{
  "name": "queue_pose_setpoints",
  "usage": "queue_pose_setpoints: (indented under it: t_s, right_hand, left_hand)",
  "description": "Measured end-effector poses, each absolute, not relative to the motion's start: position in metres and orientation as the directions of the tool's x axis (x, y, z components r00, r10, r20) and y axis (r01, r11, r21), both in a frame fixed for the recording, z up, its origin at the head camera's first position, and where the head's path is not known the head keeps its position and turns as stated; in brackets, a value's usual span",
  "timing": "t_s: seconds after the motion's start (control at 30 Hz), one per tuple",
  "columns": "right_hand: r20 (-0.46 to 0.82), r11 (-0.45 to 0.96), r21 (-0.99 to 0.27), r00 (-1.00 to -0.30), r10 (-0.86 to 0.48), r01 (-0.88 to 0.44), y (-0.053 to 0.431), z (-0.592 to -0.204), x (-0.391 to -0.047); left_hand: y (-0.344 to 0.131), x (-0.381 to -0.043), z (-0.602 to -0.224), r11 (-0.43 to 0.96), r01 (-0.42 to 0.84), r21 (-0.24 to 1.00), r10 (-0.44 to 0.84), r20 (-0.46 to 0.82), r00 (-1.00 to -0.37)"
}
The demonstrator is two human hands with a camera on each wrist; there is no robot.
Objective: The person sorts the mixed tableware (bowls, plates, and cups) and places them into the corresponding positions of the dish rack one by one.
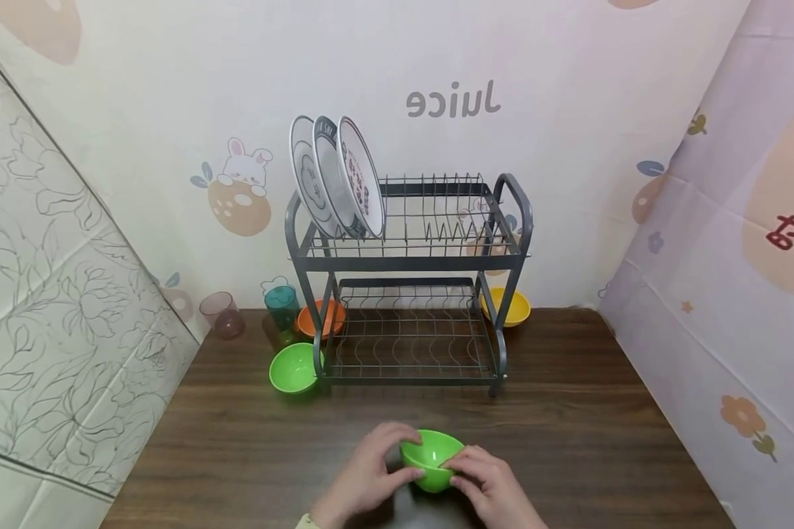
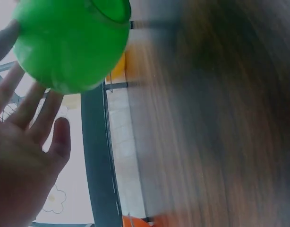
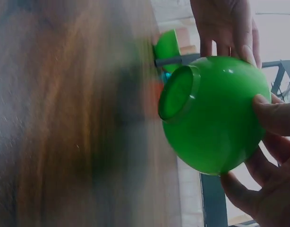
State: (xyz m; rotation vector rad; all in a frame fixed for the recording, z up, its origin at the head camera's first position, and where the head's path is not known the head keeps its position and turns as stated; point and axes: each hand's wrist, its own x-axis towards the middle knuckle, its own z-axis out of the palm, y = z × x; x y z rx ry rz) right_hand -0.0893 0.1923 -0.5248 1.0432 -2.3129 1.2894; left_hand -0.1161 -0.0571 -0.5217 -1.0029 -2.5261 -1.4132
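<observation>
Both hands hold a green bowl [image 1: 432, 454] by its rim, in front of the dish rack. My left hand [image 1: 373, 470] grips its left side, thumb near and fingers at the far rim. On the right side, my right hand [image 1: 490, 481] pinches the rim between thumb and fingers. In the right wrist view the bowl's foot ring [image 3: 178, 93] faces the table with a gap below it. The left wrist view shows the bowl's underside [image 2: 72, 52] against my left fingers.
A dark two-tier dish rack [image 1: 406, 263] stands behind, with three plates [image 1: 364, 176] upright at its upper left. Left of it are another green bowl [image 1: 294, 369], an orange bowl [image 1: 331, 319], a teal cup [image 1: 281, 307] and a pinkish cup [image 1: 223, 316]. A yellow bowl [image 1: 514, 308] sits behind its right leg.
</observation>
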Motion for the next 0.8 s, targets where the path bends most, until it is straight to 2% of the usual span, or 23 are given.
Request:
queue_pose_setpoints:
  t_s: [0.17, 0.4, 0.57, 0.8]
  right_hand:
    - [0.509, 0.273, -0.663, -0.687, -0.519, -0.697, 0.194, -0.524, -0.090]
    - [0.508, 0.265, -0.673, -0.692, -0.513, -0.690, 0.203, -0.526, -0.092]
    - [0.520, 0.293, -0.670, -0.713, -0.471, -0.682, 0.200, -0.529, -0.092]
    - [0.462, 0.406, -0.707, -0.813, -0.354, -0.578, 0.193, -0.528, -0.089]
  left_hand:
    - [-0.058, -0.113, -0.525, 0.275, 0.566, 0.777, 0.608, 0.315, -0.728]
    - [-0.060, -0.115, -0.523, 0.271, 0.591, 0.760, 0.668, 0.293, -0.684]
    - [-0.062, -0.116, -0.524, 0.255, 0.595, 0.762, 0.663, 0.310, -0.681]
    - [-0.062, -0.113, -0.524, 0.192, 0.511, 0.838, 0.637, 0.289, -0.714]
